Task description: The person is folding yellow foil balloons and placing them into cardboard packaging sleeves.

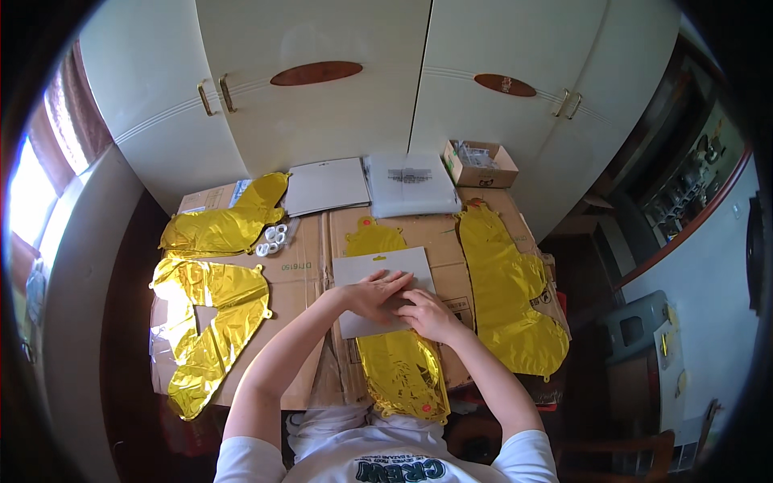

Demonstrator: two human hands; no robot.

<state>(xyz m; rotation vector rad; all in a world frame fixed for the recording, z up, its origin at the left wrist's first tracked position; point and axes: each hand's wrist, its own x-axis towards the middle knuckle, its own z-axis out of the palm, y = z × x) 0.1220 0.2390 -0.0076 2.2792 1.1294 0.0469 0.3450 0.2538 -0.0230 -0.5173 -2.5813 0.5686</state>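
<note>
A white card (403, 262) with a small hang slot lies across the middle of a flat gold foil balloon (398, 374). The balloon's two ends stick out beyond it, one far and one near me. My left hand (377, 295) rests on the card with its fingers stretched out to the right. Close beside it, my right hand (432, 315) presses on the card's right part, fingers laid toward the left hand and slightly bent. Neither hand grips anything. The fingertips nearly meet, and the hands hide the card's centre.
Cardboard (302, 278) covers the table. More gold foil balloons lie at right (511, 290), near left (213, 322) and far left (221, 225). White rolls (275, 238) sit nearby. Along the back are a stack of cards (326, 187), clear plastic bags (412, 197) and a small box (483, 173).
</note>
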